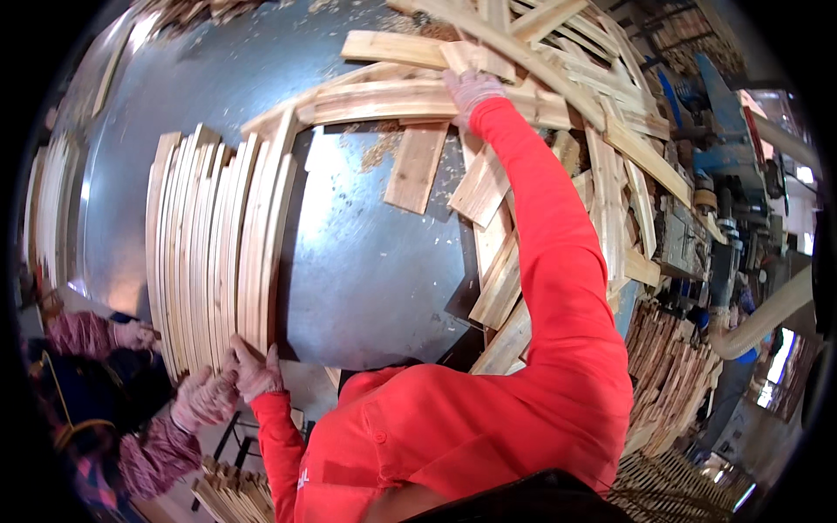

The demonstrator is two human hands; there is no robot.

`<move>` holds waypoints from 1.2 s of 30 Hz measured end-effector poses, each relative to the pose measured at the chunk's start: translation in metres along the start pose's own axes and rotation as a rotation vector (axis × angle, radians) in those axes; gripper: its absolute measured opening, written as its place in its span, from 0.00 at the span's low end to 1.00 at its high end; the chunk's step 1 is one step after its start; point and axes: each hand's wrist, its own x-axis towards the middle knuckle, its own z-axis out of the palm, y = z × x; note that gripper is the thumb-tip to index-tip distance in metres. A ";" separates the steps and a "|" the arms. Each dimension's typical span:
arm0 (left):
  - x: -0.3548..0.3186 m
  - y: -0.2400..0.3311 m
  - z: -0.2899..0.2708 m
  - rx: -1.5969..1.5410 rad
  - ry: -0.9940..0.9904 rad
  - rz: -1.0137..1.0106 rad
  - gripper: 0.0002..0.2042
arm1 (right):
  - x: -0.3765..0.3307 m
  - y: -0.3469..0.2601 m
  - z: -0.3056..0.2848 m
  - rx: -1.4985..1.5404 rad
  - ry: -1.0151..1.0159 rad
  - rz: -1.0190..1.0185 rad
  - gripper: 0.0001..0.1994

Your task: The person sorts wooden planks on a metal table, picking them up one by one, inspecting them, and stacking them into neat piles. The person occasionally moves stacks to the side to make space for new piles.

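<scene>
My right hand (475, 92), in a pale glove, reaches to the far side of the table. Its fingers lie over the far edge of a long wooden board (375, 103), with a short wooden piece (478, 59) just beyond the fingertips. Close to my body, my gloved left hand (255, 370) has its finger and thumb about the near ends of the rightmost wooden boards (253, 244) in a row set on edge. Another person's gloved hand (205, 398) touches the same row, right beside my left hand.
Loose boards (602, 96) lie in a crossed heap at the far right of the metal table (366, 288). Blue machinery (724, 131) stands beyond. Stacked wood (667, 375) is at the lower right; another board row (54, 209) sits far left. The co-worker's sleeve (157, 453) is at lower left.
</scene>
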 end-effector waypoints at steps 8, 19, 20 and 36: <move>0.011 0.040 0.052 -0.418 0.171 0.246 0.33 | -0.068 -0.002 -0.002 1.512 -0.270 -0.265 0.44; 0.038 0.243 0.004 -1.477 -0.924 0.001 0.24 | -0.092 0.022 0.002 0.626 0.360 -0.295 0.42; 0.032 0.239 0.008 -1.502 -0.884 -0.084 0.24 | -0.077 0.076 0.011 0.453 0.356 -0.089 0.44; 0.031 0.220 0.025 -1.548 -0.647 -0.147 0.15 | 0.038 0.169 0.046 0.265 -0.030 0.249 0.61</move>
